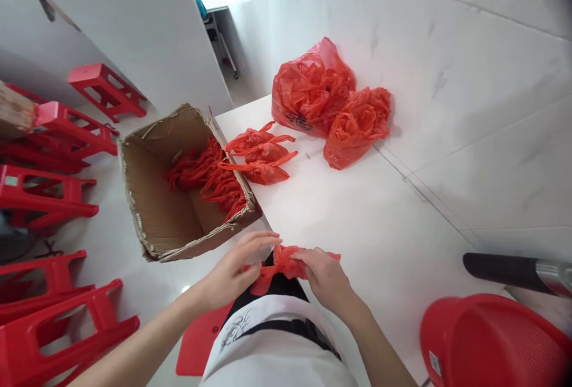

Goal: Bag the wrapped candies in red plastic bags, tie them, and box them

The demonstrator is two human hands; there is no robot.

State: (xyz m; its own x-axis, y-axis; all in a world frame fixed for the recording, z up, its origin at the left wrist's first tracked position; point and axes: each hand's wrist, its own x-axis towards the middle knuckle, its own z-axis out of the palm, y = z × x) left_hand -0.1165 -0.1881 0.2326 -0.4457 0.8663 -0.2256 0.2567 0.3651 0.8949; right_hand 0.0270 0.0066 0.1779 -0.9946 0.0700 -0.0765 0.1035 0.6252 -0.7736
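Observation:
At the near edge of the white table, my right hand (328, 278) is closed on a crumpled red plastic bag (288, 260). One end of that bag trails left and down over my lap. Just left of it is my left hand (235, 268), its thumb and fingers apart; its fingertips are close to the bag, and I cannot tell whether they touch it. Farther up the table, several tied red bags (267, 173) lie in a row beside a cardboard box (156, 208). Inside the box are more red tied bags (223, 187) along its right side.
Against the wall stand a bulging red bag (308, 92) and a smaller red bundle (357, 127) on the table (339, 208). A red bin (482, 339) and a black cylindrical handle (500, 271) are at right. Red plastic stools (67, 327) line the left floor.

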